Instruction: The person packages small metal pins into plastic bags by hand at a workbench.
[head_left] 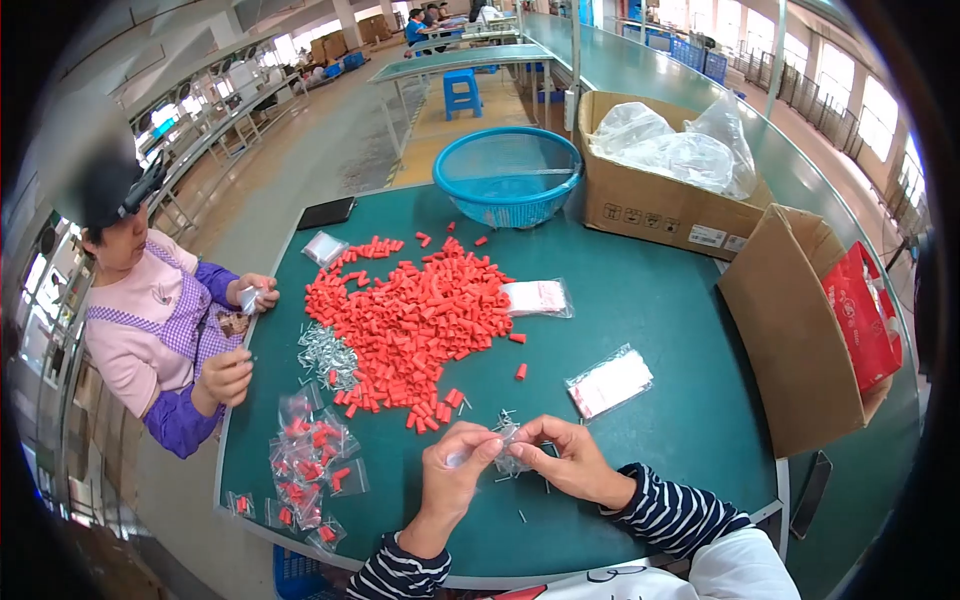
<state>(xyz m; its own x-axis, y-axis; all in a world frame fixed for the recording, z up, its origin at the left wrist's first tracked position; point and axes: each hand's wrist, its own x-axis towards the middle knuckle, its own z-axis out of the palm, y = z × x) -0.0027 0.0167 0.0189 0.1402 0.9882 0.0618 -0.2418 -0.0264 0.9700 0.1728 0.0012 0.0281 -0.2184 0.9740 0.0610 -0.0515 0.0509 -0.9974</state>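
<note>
Both of my hands meet near the front of the green table (690, 400). My left hand (455, 480) pinches one side of a small clear plastic bag (509, 436), and my right hand (572, 462) pinches the other side. Fingers partly cover the bag, so its contents cannot be made out. Loose metal screws (507, 468) lie beneath and around my fingers. Beyond my hands spreads a large heap of red plastic caps (420, 320). A pile of screws (327, 358) borders its left side. Filled small bags (305, 465) with red pieces are heaped to the left.
Across the left edge, a co-worker's hand (225, 378) and a small bag (248, 298) show. Packs of flat bags (610, 382) lie on the table. A blue basket (507, 205), a carton (660, 215) of clear plastic and another carton (790, 330) stand at the back and right.
</note>
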